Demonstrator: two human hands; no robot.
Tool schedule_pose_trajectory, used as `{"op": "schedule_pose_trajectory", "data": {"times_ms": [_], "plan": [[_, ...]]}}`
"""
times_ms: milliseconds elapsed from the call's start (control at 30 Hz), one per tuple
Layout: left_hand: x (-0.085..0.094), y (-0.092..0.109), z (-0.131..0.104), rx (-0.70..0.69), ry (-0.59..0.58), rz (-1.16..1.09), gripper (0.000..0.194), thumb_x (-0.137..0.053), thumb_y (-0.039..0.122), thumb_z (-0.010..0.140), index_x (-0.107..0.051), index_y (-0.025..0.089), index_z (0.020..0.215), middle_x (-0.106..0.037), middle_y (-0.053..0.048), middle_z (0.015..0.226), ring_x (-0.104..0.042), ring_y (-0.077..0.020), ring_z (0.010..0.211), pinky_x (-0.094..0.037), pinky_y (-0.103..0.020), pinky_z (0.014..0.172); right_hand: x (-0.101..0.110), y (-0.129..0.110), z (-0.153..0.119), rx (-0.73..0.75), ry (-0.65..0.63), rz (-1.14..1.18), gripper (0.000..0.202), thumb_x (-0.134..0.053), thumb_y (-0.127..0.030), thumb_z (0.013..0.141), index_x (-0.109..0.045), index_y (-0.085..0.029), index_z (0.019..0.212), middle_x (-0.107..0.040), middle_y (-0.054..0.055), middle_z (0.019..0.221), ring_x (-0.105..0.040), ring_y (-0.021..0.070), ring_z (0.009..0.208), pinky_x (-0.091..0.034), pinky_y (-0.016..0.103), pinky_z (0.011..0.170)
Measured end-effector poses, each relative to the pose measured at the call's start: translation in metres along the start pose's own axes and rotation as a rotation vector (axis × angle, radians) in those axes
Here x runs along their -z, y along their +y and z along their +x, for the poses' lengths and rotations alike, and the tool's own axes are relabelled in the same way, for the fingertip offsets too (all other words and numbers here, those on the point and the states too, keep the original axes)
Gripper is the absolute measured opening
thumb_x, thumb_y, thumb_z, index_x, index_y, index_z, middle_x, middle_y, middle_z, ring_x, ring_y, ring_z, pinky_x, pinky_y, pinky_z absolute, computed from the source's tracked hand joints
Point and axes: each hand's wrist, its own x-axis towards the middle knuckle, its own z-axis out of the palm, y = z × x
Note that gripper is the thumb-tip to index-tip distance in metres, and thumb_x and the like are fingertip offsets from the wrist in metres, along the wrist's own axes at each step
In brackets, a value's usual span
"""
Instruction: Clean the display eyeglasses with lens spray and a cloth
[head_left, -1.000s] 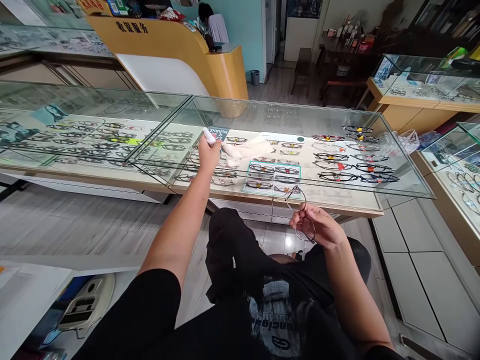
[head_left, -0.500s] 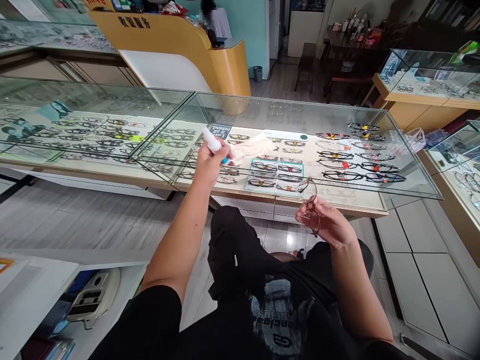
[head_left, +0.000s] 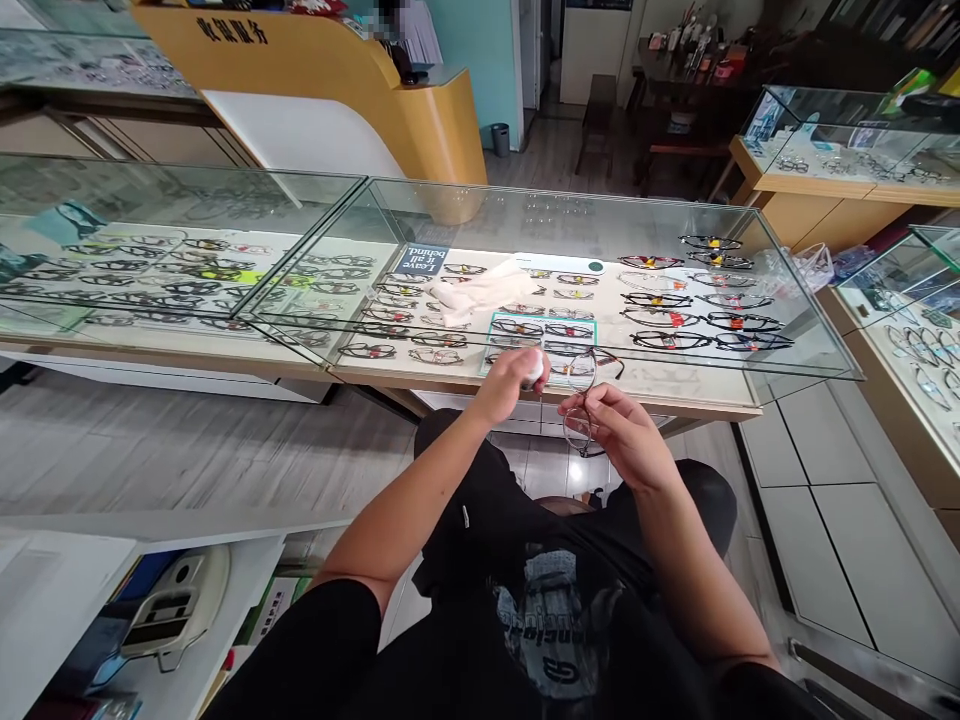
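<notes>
My left hand [head_left: 508,385] is wrapped round a small white bottle [head_left: 534,366], of which mainly the pale top shows; the rest is hidden in my fingers. To its right, my right hand [head_left: 626,430] pinches a pair of thin-rimmed eyeglasses [head_left: 577,425] near the middle, one lens above the other. A temple arm of the glasses sticks out to the upper right. The bottle and the glasses are a short gap apart, over the front edge of the glass display case [head_left: 742,395]. A crumpled white cloth [head_left: 487,290] lies on the case's glass top.
Rows of spectacle frames [head_left: 667,318] lie inside the case. A further glass case [head_left: 915,340] stands at the right. At lower left is an open white shelf unit [head_left: 247,530] with a beige device [head_left: 176,605]. A yellow counter [head_left: 442,130] stands beyond.
My left hand has moved right and down with the bottle, from over the cloth to close beside the eyeglasses. My right hand still holds the glasses, slightly higher and further left in view.
</notes>
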Motion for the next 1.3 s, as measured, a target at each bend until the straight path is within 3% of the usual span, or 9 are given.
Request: {"op": "schedule_pose_trajectory", "data": {"times_ms": [100, 233, 600, 800, 1033, 1167, 1300], "plan": [[-0.005, -0.006, -0.001, -0.027, 0.011, 0.222, 0.054, -0.051, 0.069, 0.097, -0.053, 0.021, 0.07, -0.054, -0.001, 0.07, -0.048, -0.0172, 0.068, -0.039, -0.036, 0.069, 0.002, 0.001, -0.004, 0.005, 0.009, -0.014, 0.026, -0.091, -0.046, 0.088, -0.074, -0.026, 0.088, -0.082, 0.003, 0.105, -0.076, 0.0215, 0.108, -0.057, 0.039, 0.105], [-0.011, -0.006, -0.002, -0.012, -0.021, 0.326, 0.051, -0.048, 0.064, 0.099, -0.048, 0.022, 0.07, -0.05, 0.0, 0.069, -0.045, -0.017, 0.067, -0.034, -0.036, 0.068, -0.001, 0.001, -0.006, -0.002, 0.003, -0.031, 0.028, -0.09, -0.048, 0.088, -0.073, -0.026, 0.088, -0.082, 0.004, 0.105, -0.076, 0.0221, 0.106, -0.056, 0.042, 0.107], [-0.015, 0.006, -0.016, 0.015, -0.047, 0.327, 0.052, -0.051, 0.069, 0.098, -0.055, 0.021, 0.077, -0.049, 0.001, 0.07, -0.043, -0.0163, 0.068, -0.032, -0.034, 0.067, 0.002, -0.005, -0.002, 0.013, 0.031, 0.081, 0.029, -0.093, -0.046, 0.084, -0.072, -0.026, 0.084, -0.082, 0.003, 0.104, -0.076, 0.0199, 0.1, -0.057, 0.036, 0.1], [-0.023, 0.013, -0.033, 0.099, -0.144, 0.433, 0.056, -0.06, 0.073, 0.091, -0.056, 0.02, 0.074, -0.052, 0.002, 0.067, -0.043, -0.0147, 0.066, -0.028, -0.031, 0.063, 0.007, -0.006, 0.002, 0.075, 0.082, 0.119, 0.026, -0.092, -0.042, 0.085, -0.071, -0.026, 0.082, -0.082, 0.002, 0.105, -0.072, 0.0188, 0.098, -0.056, 0.036, 0.102], [-0.027, 0.01, -0.032, 0.072, -0.209, 0.446, 0.056, -0.056, 0.073, 0.094, -0.053, 0.02, 0.074, -0.05, 0.002, 0.069, -0.045, -0.0155, 0.069, -0.029, -0.031, 0.067, 0.001, -0.002, 0.002, 0.071, 0.034, 0.111, 0.025, -0.09, -0.043, 0.087, -0.072, -0.026, 0.084, -0.08, 0.003, 0.103, -0.073, 0.0225, 0.102, -0.055, 0.038, 0.101], [-0.024, 0.012, -0.033, 0.034, -0.131, 0.414, 0.053, -0.056, 0.071, 0.096, -0.055, 0.021, 0.079, -0.054, 0.001, 0.074, -0.047, -0.017, 0.071, -0.032, -0.033, 0.068, 0.004, -0.001, 0.002, 0.079, 0.052, 0.114, 0.024, -0.09, -0.043, 0.087, -0.073, -0.026, 0.085, -0.081, 0.003, 0.106, -0.072, 0.0217, 0.102, -0.055, 0.037, 0.099], [-0.015, 0.004, -0.03, -0.179, 0.104, 0.526, 0.047, -0.06, 0.069, 0.097, -0.059, 0.023, 0.085, -0.06, -0.003, 0.084, -0.053, -0.0222, 0.083, -0.042, -0.038, 0.08, 0.007, -0.004, 0.001, 0.09, 0.12, 0.102, 0.025, -0.091, -0.044, 0.085, -0.074, -0.025, 0.084, -0.08, 0.004, 0.107, -0.07, 0.0203, 0.099, -0.055, 0.035, 0.095]]}}
